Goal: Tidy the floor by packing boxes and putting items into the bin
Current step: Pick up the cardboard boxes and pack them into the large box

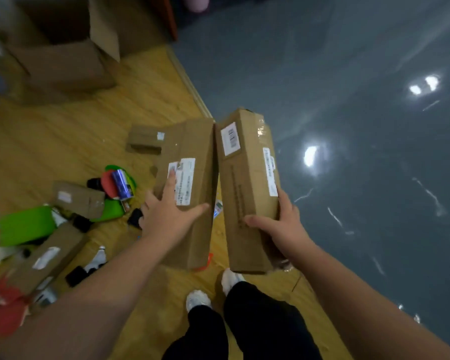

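Observation:
My left hand (170, 213) grips a long brown cardboard box (192, 146) with a white label, held above the wooden floor. My right hand (279, 226) grips a second long cardboard box (244, 183) with a barcode label and clear tape. Both boxes hang side by side, almost touching along their long edges. On the floor to the left lie smaller cardboard boxes (78, 194), a blue can (122, 184), green lids (24, 224), red pieces (4, 310) and small black items (76, 275). A large open cardboard box (63, 66) stands at the top left.
The wooden floor (63, 136) meets a glossy grey floor (348, 126) along a diagonal edge. My feet in white shoes (198, 300) and black trousers stand below the held boxes. A small flat box (144, 139) lies behind the left one. Dark furniture stands at the top.

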### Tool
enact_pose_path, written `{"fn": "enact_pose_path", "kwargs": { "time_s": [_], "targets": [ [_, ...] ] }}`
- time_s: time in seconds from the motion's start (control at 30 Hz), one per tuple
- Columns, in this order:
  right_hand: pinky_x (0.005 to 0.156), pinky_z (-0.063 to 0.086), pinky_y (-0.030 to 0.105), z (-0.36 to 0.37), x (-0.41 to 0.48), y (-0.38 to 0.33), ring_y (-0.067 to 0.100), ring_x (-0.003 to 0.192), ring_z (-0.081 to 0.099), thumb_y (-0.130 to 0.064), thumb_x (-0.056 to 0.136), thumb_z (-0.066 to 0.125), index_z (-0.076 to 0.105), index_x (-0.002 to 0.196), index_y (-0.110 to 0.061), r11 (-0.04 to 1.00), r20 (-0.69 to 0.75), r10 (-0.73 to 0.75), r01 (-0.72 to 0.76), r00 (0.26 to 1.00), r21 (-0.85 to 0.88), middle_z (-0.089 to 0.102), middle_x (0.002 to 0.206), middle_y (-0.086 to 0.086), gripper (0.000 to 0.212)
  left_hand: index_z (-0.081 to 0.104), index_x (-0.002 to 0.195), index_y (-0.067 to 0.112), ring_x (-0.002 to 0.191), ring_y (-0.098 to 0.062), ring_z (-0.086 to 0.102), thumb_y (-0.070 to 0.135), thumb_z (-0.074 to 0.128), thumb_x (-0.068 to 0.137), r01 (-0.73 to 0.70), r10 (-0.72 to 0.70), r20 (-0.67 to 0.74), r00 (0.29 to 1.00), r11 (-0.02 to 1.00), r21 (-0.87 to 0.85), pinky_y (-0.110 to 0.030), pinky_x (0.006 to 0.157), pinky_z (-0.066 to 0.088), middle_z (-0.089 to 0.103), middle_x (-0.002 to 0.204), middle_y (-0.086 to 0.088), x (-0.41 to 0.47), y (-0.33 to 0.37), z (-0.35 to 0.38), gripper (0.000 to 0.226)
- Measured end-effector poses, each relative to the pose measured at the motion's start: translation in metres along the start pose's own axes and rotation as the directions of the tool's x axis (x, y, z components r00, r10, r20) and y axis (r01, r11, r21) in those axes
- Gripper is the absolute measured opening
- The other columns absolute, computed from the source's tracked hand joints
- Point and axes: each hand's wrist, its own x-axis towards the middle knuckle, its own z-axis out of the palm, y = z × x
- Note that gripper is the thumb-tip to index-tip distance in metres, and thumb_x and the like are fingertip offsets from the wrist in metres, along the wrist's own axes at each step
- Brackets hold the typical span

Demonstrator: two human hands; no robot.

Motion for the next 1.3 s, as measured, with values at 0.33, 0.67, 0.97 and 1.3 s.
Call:
{"fn": "enact_pose_path", "kwargs": {
  "time_s": [0.33,0.67,0.97,1.3],
  "targets": [
    [0.069,0.061,0.034,-0.126,-0.027,-0.128,0.016,0.091,0.073,-0.060,0.054,0.084,0.015,0.132,-0.071,0.906,0.146,-0.214,0.140,0.966,0.400,0.055,0.127,-0.004,0.104,0.031,0.149,0.041,0.125,-0.035,0.047,0.061,0.071,0.054,0.028,0.060,0.108,0.992,0.739,-0.674,-0.050,0.105,0.037,0.043,0.143,-0.015,-0.033,0.127,-0.084,0.105],
    [0.080,0.058,0.035,-0.235,0.078,-0.272,0.012,0.098,0.070,-0.059,0.069,0.068,0.027,0.147,-0.046,0.913,0.387,-0.335,0.194,0.859,0.360,0.062,0.127,-0.004,0.090,0.070,0.106,0.002,0.072,-0.032,0.070,0.043,0.064,0.074,0.184,0.066,0.189,0.980,0.081,-0.980,-0.036,0.058,0.057,0.072,0.090,-0.019,0.012,0.270,-0.101,0.052],
    [0.080,0.058,0.034,-0.201,0.183,-0.399,0.016,0.108,0.067,-0.060,0.079,0.063,0.035,0.143,-0.047,0.939,0.581,-0.330,0.195,0.744,0.284,0.061,0.132,-0.002,0.071,0.075,0.102,0.006,0.080,-0.031,0.070,0.046,0.062,0.074,0.128,-0.040,0.131,0.991,-0.069,-0.989,-0.042,0.074,0.054,0.072,0.097,-0.018,0.104,0.291,-0.176,0.050],
    [0.062,0.058,0.026,-0.115,0.323,-0.600,0.015,0.093,0.072,-0.051,0.090,0.056,0.051,0.128,-0.047,0.971,0.647,-0.237,0.180,0.725,0.154,0.072,0.113,-0.002,0.039,0.067,0.118,0.012,0.094,-0.033,0.070,0.049,0.057,0.088,0.010,-0.173,0.025,0.985,-0.086,-0.996,-0.045,0.081,0.056,0.072,0.109,-0.017,0.275,0.315,-0.313,0.048]
  ]
}}
